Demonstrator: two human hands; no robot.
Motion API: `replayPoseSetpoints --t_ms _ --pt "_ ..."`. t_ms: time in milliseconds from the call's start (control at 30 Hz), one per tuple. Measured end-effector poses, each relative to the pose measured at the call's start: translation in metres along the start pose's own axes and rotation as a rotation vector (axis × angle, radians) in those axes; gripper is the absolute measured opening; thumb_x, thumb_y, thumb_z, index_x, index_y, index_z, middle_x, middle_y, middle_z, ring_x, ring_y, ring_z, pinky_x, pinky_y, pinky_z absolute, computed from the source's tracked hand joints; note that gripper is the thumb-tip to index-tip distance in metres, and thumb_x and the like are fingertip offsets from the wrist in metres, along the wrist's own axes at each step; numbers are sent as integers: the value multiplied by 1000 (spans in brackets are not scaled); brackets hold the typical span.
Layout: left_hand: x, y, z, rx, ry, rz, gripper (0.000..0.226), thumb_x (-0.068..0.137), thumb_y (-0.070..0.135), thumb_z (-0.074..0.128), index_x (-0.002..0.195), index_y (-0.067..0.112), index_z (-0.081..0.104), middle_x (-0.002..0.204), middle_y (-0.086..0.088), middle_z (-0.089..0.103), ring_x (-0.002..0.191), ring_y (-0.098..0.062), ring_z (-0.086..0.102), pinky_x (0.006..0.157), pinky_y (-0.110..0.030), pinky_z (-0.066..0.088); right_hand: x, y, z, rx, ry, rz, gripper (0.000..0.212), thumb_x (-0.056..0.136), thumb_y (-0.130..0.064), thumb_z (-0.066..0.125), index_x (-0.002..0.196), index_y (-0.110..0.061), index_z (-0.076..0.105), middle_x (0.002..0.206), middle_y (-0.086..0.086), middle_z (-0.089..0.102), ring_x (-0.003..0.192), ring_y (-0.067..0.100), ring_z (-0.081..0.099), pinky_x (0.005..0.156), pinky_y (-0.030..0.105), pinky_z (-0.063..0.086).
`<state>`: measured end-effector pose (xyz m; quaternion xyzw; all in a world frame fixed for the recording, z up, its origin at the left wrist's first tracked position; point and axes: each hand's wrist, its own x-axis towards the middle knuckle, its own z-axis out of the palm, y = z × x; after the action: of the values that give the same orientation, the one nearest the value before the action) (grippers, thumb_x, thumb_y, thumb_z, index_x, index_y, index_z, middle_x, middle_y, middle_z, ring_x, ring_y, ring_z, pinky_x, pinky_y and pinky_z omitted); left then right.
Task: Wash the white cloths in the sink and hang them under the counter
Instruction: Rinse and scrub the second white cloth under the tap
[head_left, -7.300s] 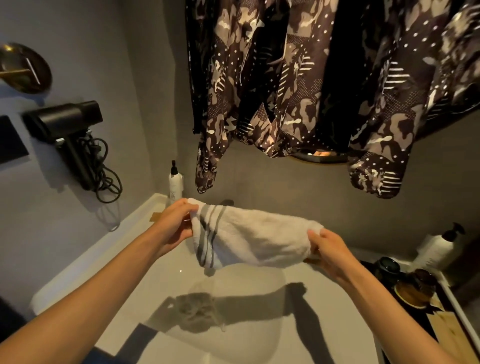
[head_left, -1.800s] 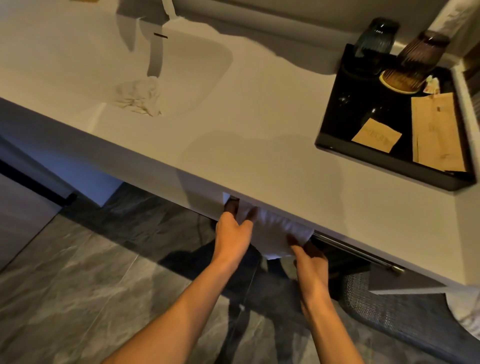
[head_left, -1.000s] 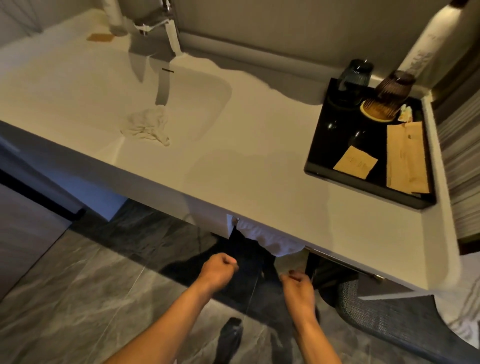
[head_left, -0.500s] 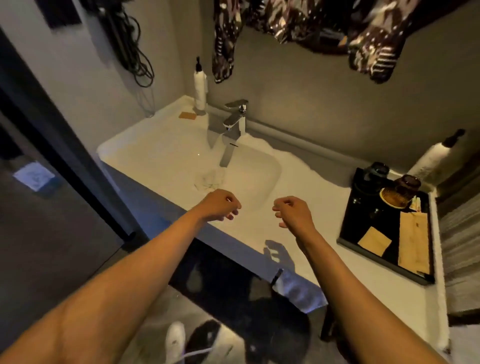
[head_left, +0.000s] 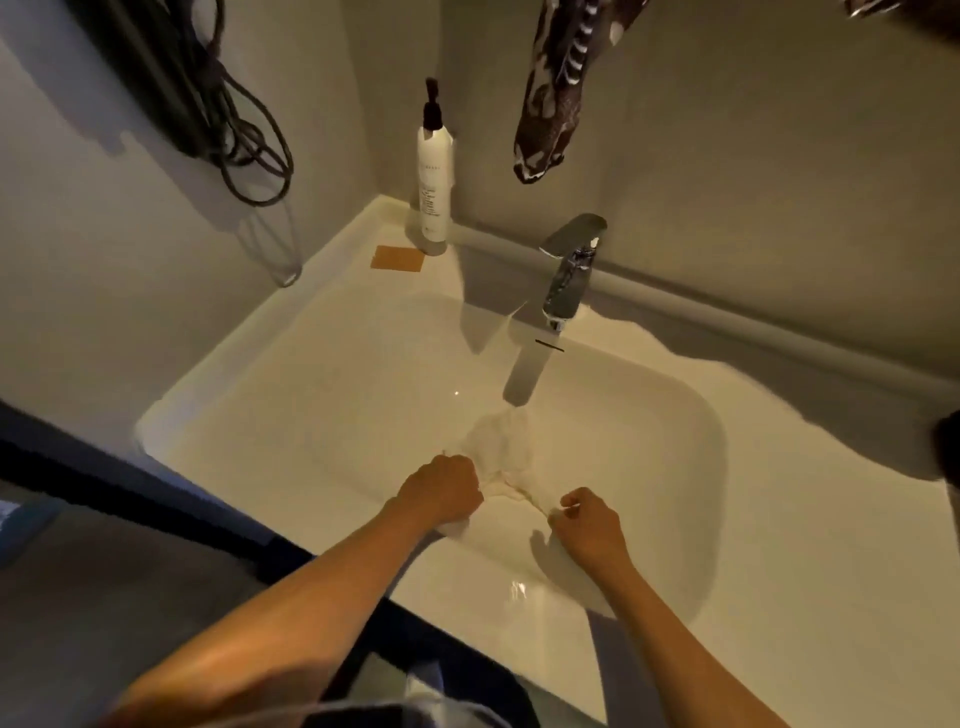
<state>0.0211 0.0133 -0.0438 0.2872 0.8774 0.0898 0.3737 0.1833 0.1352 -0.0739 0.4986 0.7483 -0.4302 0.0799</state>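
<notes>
Now both fists, left hand (head_left: 441, 492) and right hand (head_left: 589, 525), grip crumpled white cloth (head_left: 501, 452).

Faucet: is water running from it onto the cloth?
No, the faucet spout shows no stream, and the white cloth lies below in the sink.

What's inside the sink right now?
A crumpled white cloth lies in the sink below the faucet. The left hand and right hand each grip it. The drain isn't visible; the cloth may cover it.

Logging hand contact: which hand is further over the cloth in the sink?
The left hand, fist overlapping the white cloth; the right hand pinches only its trailing edge.
</notes>
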Motion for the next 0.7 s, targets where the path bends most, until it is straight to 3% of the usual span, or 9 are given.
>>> replayPoseSetpoints --t_ms 100,200,300,400,500,600,633,700 --pt "32 -17 9 107 -77 40 38 93 28 51 128 13 55 129 -9 60 115 -29 60 92 -34 48 40 -15 33 -97 16 -38 47 89 -29 61 133 -14 50 125 8 63 111 29 63 85 29 47" --pt "52 -30 15 142 -111 27 40 92 29 49 130 16 51 130 -8 60 115 -28 61 91 -35 48 73 -33 62 -246 73 -105 45 81 -39 59 123 -25 49 118 0 63 106 29 63 87 44 53" --pt "65 -39 15 109 -151 3 42 92 30 48 133 18 50 134 -8 59 120 -29 59 98 -38 49 90 -49 81 -379 136 -147 37 87 -29 55 121 -20 47 112 3 61 98 31 62 81 44 51" --pt "67 -46 4 40 -136 -5 43 92 26 49 134 18 50 133 -8 60 119 -30 60 100 -39 49 88 -54 79 -99 98 -132 24 90 -19 55 113 -11 52 96 5 67 81 26 61 68 34 45" --pt "63 -47 -17 -66 -55 4 45 90 22 55 133 15 45 126 -9 62 111 -30 63 94 -39 53 69 -71 48 191 77 -97 22 83 -23 62 102 -12 63 87 3 69 79 25 65 62 27 44" --pt "47 -30 -38 -253 -37 93 87 70 37 80 144 22 36 129 -5 57 113 -25 62 89 -37 57 41 -99 0 315 87 -150 8 83 -17 64 89 -13 67 82 6 70 74 22 64 61 28 47" --pt "41 -21 -43 -317 -33 158 89 65 41 83 142 23 42 127 -3 60 111 -23 64 85 -38 59 31 -107 -19 338 83 -181 8 84 -15 64 89 -12 69 82 6 71 72 20 63 61 28 47" --pt "34 -2 -56 -378 54 261 55 77 33 75 125 13 57 117 -7 66 104 -23 66 79 -34 56 14 -119 -56 363 60 -245 11 84 -12 62 90 -10 72 77 6 71 64 18 61 57 26 45"
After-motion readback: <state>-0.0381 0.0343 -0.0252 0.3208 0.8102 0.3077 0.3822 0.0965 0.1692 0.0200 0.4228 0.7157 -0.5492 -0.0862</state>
